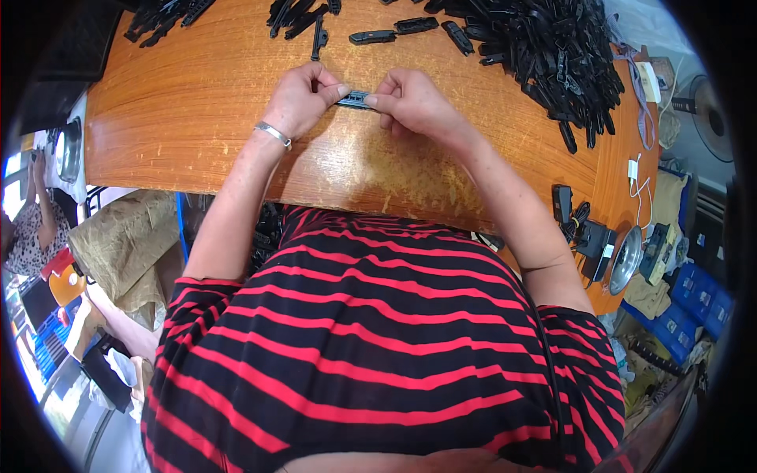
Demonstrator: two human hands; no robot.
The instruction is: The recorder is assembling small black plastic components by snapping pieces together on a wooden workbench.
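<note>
Between my two hands, a little above the wooden table, is a short, narrow dark plastic part with small slots along it. My left hand pinches its left end between thumb and fingers; a silver bracelet is round that wrist. At the other end, my right hand grips the part the same way, its lower fingers curled under. Just beyond my left fingers, a thin black plastic piece lies pointing away from me. Several similar black pieces lie farther off.
A big heap of black plastic parts covers the far right of the table, with smaller piles at the far edge. A black adapter with cables and a metal bowl sit at right. Brown paper stands left; another person is beyond.
</note>
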